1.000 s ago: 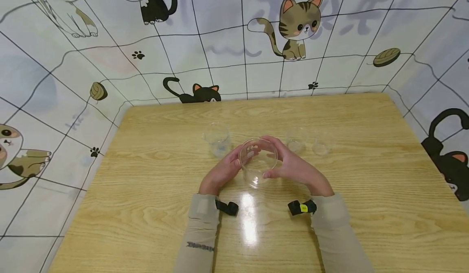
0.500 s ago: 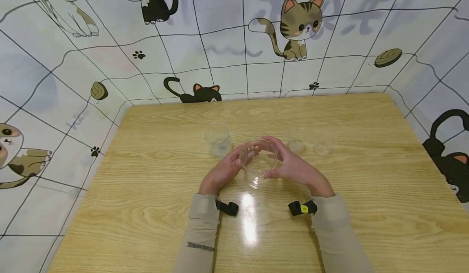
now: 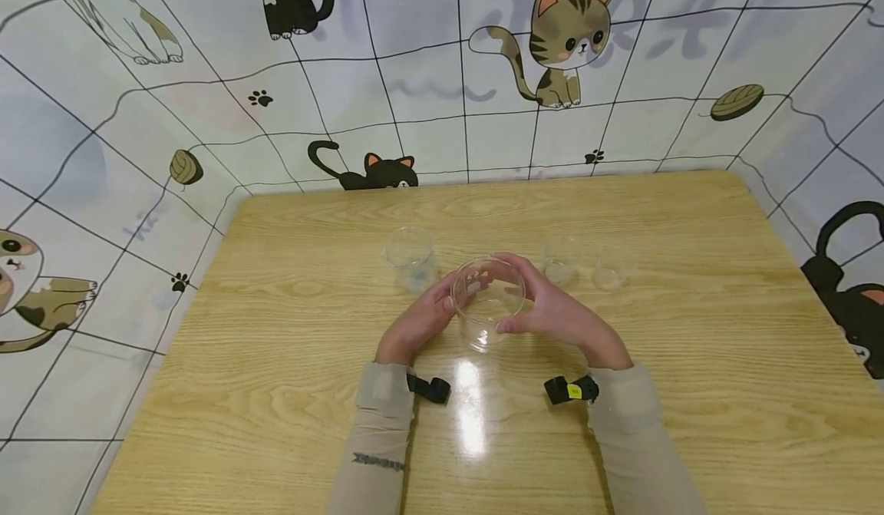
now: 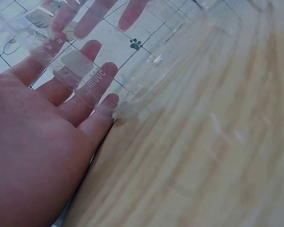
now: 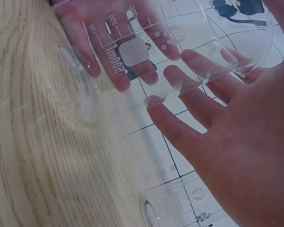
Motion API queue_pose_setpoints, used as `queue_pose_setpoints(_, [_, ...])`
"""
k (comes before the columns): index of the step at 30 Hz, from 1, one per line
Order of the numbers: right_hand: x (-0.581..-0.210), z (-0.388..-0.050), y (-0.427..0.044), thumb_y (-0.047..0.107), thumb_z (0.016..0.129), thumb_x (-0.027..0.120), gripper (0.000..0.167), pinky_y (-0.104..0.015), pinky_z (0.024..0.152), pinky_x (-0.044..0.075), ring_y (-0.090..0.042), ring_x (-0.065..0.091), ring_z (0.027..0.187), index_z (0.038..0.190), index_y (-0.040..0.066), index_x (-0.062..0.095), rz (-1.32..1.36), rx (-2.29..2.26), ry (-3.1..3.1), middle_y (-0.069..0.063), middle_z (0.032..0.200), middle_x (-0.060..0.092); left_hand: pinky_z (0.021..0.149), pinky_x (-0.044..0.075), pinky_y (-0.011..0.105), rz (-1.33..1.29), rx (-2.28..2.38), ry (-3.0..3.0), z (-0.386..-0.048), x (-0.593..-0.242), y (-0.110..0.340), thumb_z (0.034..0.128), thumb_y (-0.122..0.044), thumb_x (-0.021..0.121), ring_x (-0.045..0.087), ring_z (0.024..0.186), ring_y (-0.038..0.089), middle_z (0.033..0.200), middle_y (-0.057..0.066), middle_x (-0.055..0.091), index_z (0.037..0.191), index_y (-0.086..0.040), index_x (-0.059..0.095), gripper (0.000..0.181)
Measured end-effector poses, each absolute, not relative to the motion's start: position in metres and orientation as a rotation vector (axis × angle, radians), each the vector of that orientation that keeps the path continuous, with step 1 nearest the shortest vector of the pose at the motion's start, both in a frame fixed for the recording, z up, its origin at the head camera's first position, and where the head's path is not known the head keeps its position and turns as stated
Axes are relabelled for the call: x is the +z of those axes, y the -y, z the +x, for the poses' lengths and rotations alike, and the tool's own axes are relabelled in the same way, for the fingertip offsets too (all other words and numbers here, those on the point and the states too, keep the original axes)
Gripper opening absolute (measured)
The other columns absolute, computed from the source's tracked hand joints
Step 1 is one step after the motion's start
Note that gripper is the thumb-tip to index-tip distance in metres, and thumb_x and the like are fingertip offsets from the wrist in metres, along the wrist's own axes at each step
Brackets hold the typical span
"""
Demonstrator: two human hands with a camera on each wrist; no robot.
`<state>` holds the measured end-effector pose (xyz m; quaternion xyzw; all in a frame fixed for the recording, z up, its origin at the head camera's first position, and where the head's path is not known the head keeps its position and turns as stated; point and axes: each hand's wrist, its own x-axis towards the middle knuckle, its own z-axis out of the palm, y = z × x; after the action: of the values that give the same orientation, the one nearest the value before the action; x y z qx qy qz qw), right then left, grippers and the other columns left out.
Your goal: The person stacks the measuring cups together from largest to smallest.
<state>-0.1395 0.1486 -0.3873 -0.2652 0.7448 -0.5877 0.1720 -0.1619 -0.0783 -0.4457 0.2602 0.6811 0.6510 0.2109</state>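
Observation:
A large clear beaker (image 3: 487, 304) stands upright on the wooden table, cupped between two hands in the head view. The left hand (image 3: 423, 321) holds its left side, with fingers reaching round the far wall. From the right, the right hand (image 3: 559, 311) grips it, thumb on the near side and fingers behind. In the left wrist view, the left hand's fingers (image 4: 99, 80) lie against the clear wall. White scale marks and a pale square patch show on the beaker (image 5: 134, 51) in the right wrist view, where the right hand (image 5: 246, 127) touches its side.
Behind the left hand stands another clear beaker (image 3: 410, 258). Two smaller clear vessels (image 3: 561, 262) (image 3: 611, 269) are beyond the right hand. The wooden table (image 3: 276, 285) meets white tiled walls with cat drawings at its back and sides.
The head view has tilted slightly, so the wall and table edge sit a little higher. Both hands and the beaker between them keep the same places on the table.

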Motion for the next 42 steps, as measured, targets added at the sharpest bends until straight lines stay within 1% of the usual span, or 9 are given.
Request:
queue_pose_setpoints(3, [-0.387,-0.14,-0.148,-0.001,0.073,0.07,0.088,-0.054,0.099,0.023,-0.033,0.023,0.129,0.14,0.006,0.014,-0.746,-1.666,-2.115,-0.015,0.142,0.026,0.104,0.022,0.039,0.709,1.792,-1.882,-0.16,-0.438,0.077,0.0957,-0.028,0.039,0.033,0.127,0.018,0.135,0.009,0.042,0.138,-0.024,0.033,0.043])
queue_pose_setpoints(10, [-0.389,-0.14,-0.149,-0.001,0.073,0.07,0.088,-0.054,0.099,0.023,-0.033,0.024,0.129,0.14,0.005,0.014,-0.771,-1.679,-2.103,-0.016,0.141,0.027,0.104,0.019,0.046,0.779,1.862,-1.749,-0.161,-0.441,0.076,0.0866,-0.05,0.043,0.029,0.128,0.028,0.137,0.016,0.036,0.139,-0.018,0.03,0.063])
queue_pose_setpoints(16, [-0.389,-0.14,-0.149,0.003,0.074,0.071,0.087,-0.055,0.099,0.023,-0.035,0.024,0.129,0.14,0.005,0.013,-0.801,-1.672,-2.109,-0.017,0.141,0.027,0.104,0.017,0.047,0.833,1.896,-1.687,-0.163,-0.446,0.077,0.0835,-0.053,0.043,0.026,0.13,0.028,0.14,0.012,0.034,0.141,-0.018,0.027,0.069])
queue_pose_setpoints(19, [-0.388,-0.14,-0.149,0.007,0.074,0.072,0.088,-0.055,0.099,0.023,-0.035,0.023,0.129,0.14,0.005,0.013,-0.803,-1.674,-2.104,-0.017,0.141,0.026,0.104,0.018,0.045,0.792,1.875,-1.727,-0.164,-0.449,0.077,0.0871,-0.049,0.042,0.027,0.13,0.023,0.139,0.006,0.036,0.14,-0.023,0.029,0.061])
queue_pose_setpoints(23, [-0.388,-0.14,-0.149,0.01,0.074,0.073,0.089,-0.055,0.099,0.023,-0.035,0.023,0.129,0.14,0.004,0.013,-0.808,-1.676,-2.101,-0.016,0.141,0.027,0.104,0.021,0.041,0.65,1.781,-1.895,-0.166,-0.453,0.077,0.0948,-0.033,0.04,0.032,0.127,0.011,0.133,-0.004,0.044,0.136,-0.033,0.034,0.041])
queue_pose_setpoints(26, [-0.388,-0.14,-0.149,0.008,0.074,0.073,0.089,-0.055,0.099,0.023,-0.035,0.024,0.129,0.14,0.005,0.013,-0.807,-1.671,-2.109,-0.016,0.141,0.027,0.104,0.02,0.039,0.595,1.732,-1.979,-0.167,-0.456,0.076,0.0956,-0.027,0.04,0.031,0.126,0.007,0.13,-0.009,0.046,0.134,-0.036,0.036,0.04])
queue_pose_setpoints(32, [-0.388,-0.14,-0.149,0.008,0.074,0.073,0.087,-0.056,0.098,0.023,-0.036,0.024,0.128,0.139,0.007,0.015,-0.821,-1.679,-2.102,-0.017,0.141,0.028,0.104,0.021,0.038,0.592,1.712,-2.007,-0.167,-0.457,0.076,0.0952,-0.029,0.041,0.033,0.125,0.006,0.13,-0.01,0.047,0.134,-0.037,0.036,0.04])
queue_pose_setpoints(37, [-0.388,-0.14,-0.148,0.008,0.074,0.072,0.086,-0.057,0.098,0.022,-0.036,0.025,0.128,0.138,0.003,0.015,-0.838,-1.675,-2.102,-0.019,0.14,0.029,0.104,0.022,0.038,0.631,1.755,-1.95,-0.167,-0.457,0.077,0.0955,-0.028,0.041,0.033,0.125,0.009,0.131,-0.004,0.046,0.135,-0.033,0.035,0.04])
queue_pose_setpoints(42, [-0.388,-0.141,-0.148,0.004,0.073,0.072,0.087,-0.056,0.098,0.022,-0.036,0.025,0.128,0.138,0.002,0.015,-0.823,-1.673,-2.109,-0.018,0.14,0.029,0.104,0.018,0.044,0.789,1.877,-1.75,-0.164,-0.451,0.078,0.0884,-0.046,0.042,0.027,0.13,0.023,0.137,0.014,0.037,0.14,-0.021,0.029,0.059])
